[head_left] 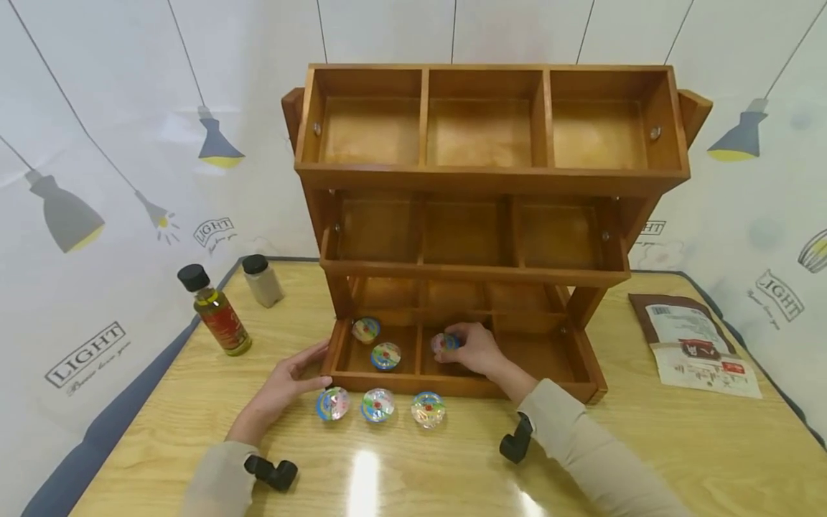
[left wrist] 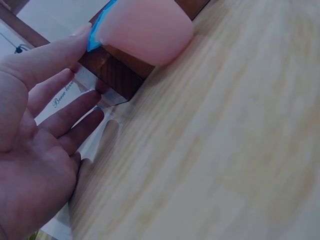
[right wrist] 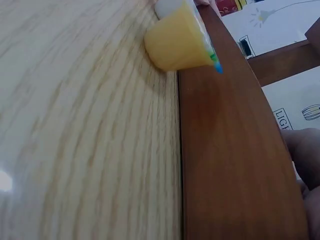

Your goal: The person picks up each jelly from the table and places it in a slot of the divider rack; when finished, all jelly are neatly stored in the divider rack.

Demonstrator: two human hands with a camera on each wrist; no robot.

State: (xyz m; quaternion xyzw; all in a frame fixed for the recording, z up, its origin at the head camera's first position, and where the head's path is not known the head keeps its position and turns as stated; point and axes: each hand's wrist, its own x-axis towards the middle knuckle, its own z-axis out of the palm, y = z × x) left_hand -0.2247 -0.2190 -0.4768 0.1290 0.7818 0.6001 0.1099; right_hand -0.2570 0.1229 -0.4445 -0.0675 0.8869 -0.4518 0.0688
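My right hand (head_left: pixel 478 348) pinches a jelly cup (head_left: pixel 442 345) with a foil lid inside the bottom middle compartment of a wooden three-tier shelf (head_left: pixel 474 271). The bottom left compartment holds two more jelly cups, a rear one (head_left: pixel 366 329) and a front one (head_left: pixel 385 355). Along the shelf's front edge three cups stand on the table: a pink-bodied left one (left wrist: pixel 150 32), a middle one (head_left: pixel 377 405) and a yellow-bodied right one (right wrist: pixel 177 40). My left hand (head_left: pixel 284 384) is at the shelf's lower left corner, fingers extended, its thumb tip beside the pink cup. Whether they touch is unclear.
A red-labelled oil bottle (head_left: pixel 222 319) and a black-capped jar (head_left: pixel 263 281) stand left of the shelf. On the right lies a brown and white food pouch (head_left: pixel 694 348). The upper tiers overhang the bottom one.
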